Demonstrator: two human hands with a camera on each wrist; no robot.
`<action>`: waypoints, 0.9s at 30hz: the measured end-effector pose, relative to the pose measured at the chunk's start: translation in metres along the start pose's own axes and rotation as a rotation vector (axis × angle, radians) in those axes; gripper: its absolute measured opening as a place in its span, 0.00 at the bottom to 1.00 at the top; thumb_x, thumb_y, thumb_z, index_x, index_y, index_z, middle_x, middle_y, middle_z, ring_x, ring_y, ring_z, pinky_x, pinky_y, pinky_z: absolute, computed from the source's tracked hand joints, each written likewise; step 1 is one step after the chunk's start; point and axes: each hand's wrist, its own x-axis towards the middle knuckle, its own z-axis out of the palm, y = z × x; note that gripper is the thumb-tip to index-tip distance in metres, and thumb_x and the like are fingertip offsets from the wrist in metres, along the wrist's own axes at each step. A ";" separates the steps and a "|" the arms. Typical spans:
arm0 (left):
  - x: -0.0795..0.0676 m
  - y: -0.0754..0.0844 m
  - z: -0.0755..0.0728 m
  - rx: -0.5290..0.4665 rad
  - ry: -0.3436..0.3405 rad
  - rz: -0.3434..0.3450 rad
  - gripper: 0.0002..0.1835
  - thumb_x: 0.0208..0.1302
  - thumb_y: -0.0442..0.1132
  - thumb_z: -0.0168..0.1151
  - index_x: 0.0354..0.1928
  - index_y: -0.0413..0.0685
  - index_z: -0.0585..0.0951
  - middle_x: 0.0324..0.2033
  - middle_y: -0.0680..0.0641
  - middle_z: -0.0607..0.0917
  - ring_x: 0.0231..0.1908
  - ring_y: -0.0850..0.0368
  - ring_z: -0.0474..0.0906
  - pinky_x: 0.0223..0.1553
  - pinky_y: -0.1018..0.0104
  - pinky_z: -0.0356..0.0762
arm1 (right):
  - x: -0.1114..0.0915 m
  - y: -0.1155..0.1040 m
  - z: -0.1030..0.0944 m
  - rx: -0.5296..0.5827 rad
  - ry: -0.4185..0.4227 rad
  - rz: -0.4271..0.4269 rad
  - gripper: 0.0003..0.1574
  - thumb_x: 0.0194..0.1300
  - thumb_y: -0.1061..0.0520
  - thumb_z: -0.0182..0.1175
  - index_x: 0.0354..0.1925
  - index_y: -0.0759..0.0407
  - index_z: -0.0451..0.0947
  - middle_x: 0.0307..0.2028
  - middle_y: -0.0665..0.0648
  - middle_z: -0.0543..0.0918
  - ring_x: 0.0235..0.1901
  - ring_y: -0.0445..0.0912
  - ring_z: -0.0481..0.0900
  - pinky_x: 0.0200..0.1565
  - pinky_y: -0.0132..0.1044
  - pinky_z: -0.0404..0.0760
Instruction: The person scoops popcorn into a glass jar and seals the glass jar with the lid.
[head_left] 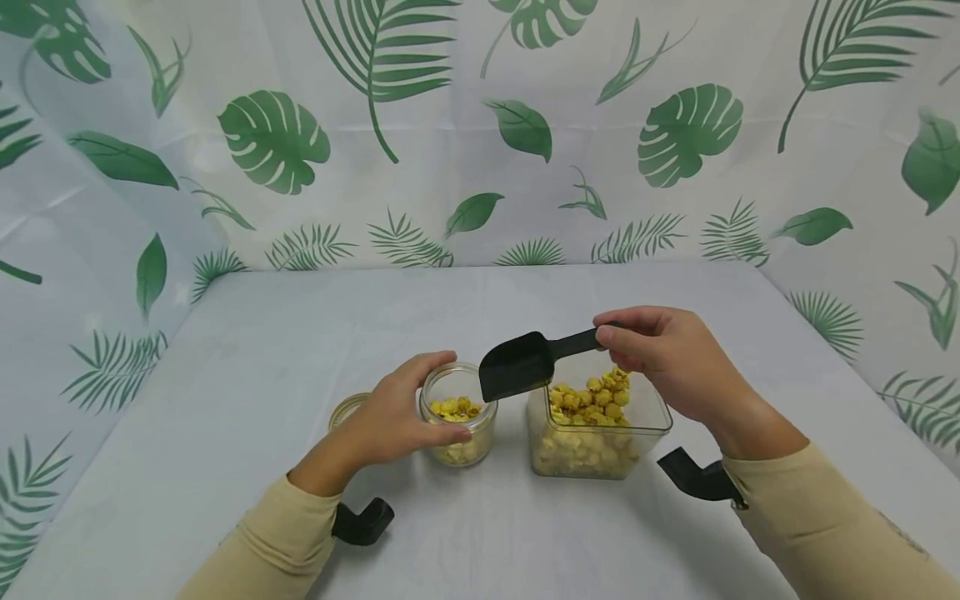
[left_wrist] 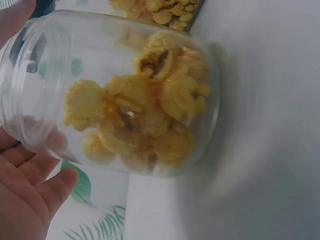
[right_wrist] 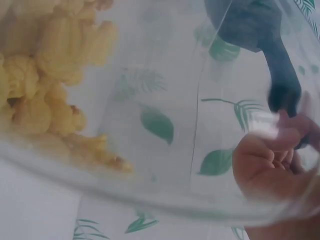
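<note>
My left hand (head_left: 401, 411) grips a clear glass jar (head_left: 480, 443) around its upper part, thumb in front and fingers behind. Yellow popcorn (left_wrist: 145, 110) fills the lower part of the jar. In my right hand (head_left: 663, 354) is a black scoop (head_left: 517, 365), pinched by its handle between thumb and fingers. The scoop's blade is tilted over the right side of the jar's mouth, and no popcorn shows in it. Below the right hand stands a clear square container (head_left: 585, 477) with more popcorn (right_wrist: 40, 95) heaped toward its left side.
A round gold-rimmed lid (head_left: 347, 408) lies on the table left of the jar, partly hidden by my left hand. The white-covered table (head_left: 420, 312) meets a leaf-patterned cloth (head_left: 450, 67) at the back. Black mounts (head_left: 363, 523) show under both wrists.
</note>
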 end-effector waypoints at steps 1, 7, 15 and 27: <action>0.001 0.001 0.000 0.004 0.001 0.004 0.50 0.49 0.51 0.80 0.72 0.44 0.67 0.68 0.46 0.71 0.65 0.48 0.69 0.62 0.46 0.69 | -0.001 0.001 -0.002 0.006 0.002 0.001 0.25 0.73 0.55 0.60 0.59 0.73 0.75 0.34 0.51 0.81 0.36 0.45 0.77 0.42 0.32 0.80; 0.012 0.012 -0.005 0.047 -0.018 0.051 0.49 0.51 0.52 0.79 0.72 0.43 0.66 0.67 0.45 0.72 0.66 0.48 0.68 0.64 0.48 0.68 | -0.005 0.009 -0.017 0.153 0.017 -0.015 0.09 0.73 0.59 0.60 0.47 0.55 0.85 0.34 0.49 0.82 0.34 0.44 0.77 0.39 0.29 0.80; 0.032 0.033 -0.009 0.083 -0.085 0.113 0.49 0.54 0.53 0.77 0.74 0.43 0.64 0.69 0.46 0.70 0.68 0.50 0.65 0.67 0.50 0.64 | -0.013 0.022 -0.053 0.442 0.025 -0.077 0.17 0.72 0.69 0.55 0.40 0.55 0.89 0.37 0.50 0.86 0.31 0.41 0.78 0.38 0.28 0.81; 0.057 0.058 0.010 0.121 -0.230 0.147 0.51 0.55 0.55 0.76 0.76 0.45 0.61 0.72 0.48 0.65 0.70 0.52 0.63 0.67 0.53 0.63 | -0.036 0.018 -0.091 -0.310 0.153 -0.039 0.07 0.71 0.56 0.63 0.45 0.47 0.86 0.27 0.50 0.80 0.29 0.43 0.76 0.33 0.28 0.71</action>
